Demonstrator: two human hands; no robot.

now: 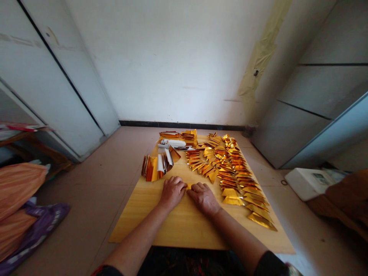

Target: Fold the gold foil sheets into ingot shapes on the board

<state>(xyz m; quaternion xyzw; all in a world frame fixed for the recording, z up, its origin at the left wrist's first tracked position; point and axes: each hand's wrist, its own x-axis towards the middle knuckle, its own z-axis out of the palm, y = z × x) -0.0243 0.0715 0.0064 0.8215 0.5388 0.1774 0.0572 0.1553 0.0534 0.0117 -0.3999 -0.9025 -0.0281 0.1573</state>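
Observation:
Close together over the middle of the wooden board (184,226), my two hands hold a small piece of gold foil paper (189,186) between them. My left hand (173,191) has its fingers curled onto the paper's left side. On the other side, my right hand (203,197) pinches it with bent fingers. Most of the piece is hidden under the fingers. Just beyond my left hand lies a curved stack of gold and white foil sheets (153,168). Right of my right hand, folded gold foil pieces (232,197) overlap in long rows.
More foil sheets (169,135) and a white paper roll (176,143) lie at the board's far edge. An orange and purple bag (37,226) is on the floor at left. A white box (306,184) stands at right, below grey cabinets (310,88).

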